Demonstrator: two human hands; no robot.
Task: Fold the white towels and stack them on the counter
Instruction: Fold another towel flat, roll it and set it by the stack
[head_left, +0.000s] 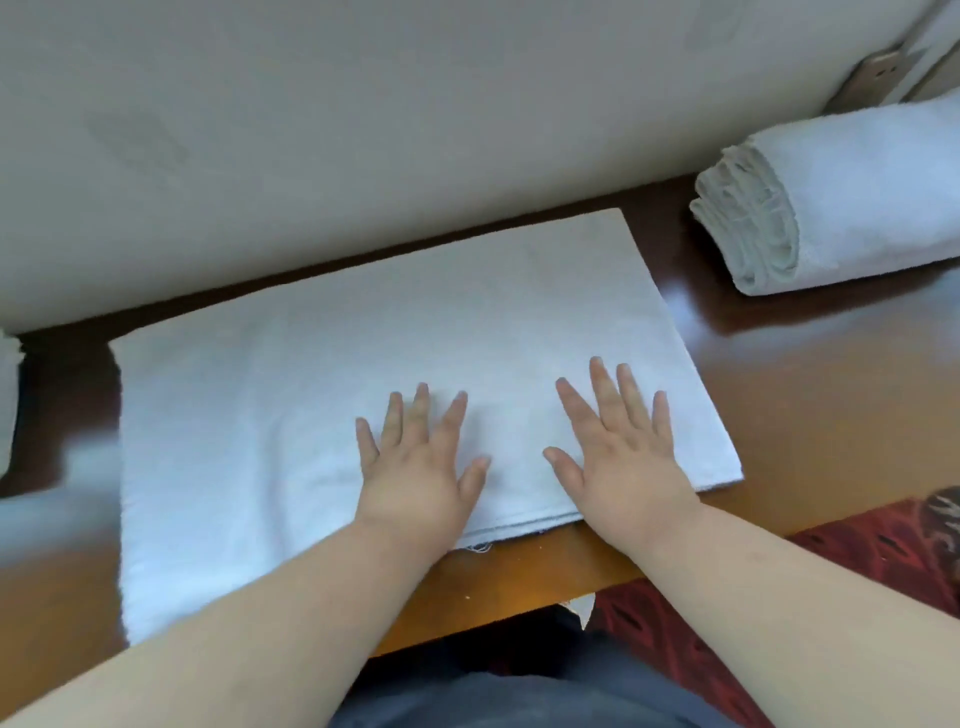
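Both flat hands — left hand (415, 478), right hand (623, 467) — press the soft rectangular towel (322, 384).

Wood counter (810, 395): flat towel (311, 415), folded stack (841, 208) far-R.

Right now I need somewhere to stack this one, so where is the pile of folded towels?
In the head view, the pile of folded towels sits at the far right of the counter against the wall, beyond the right hand.

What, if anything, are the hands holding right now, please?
Nothing is held: the left hand and right hand press flat on the white towel.
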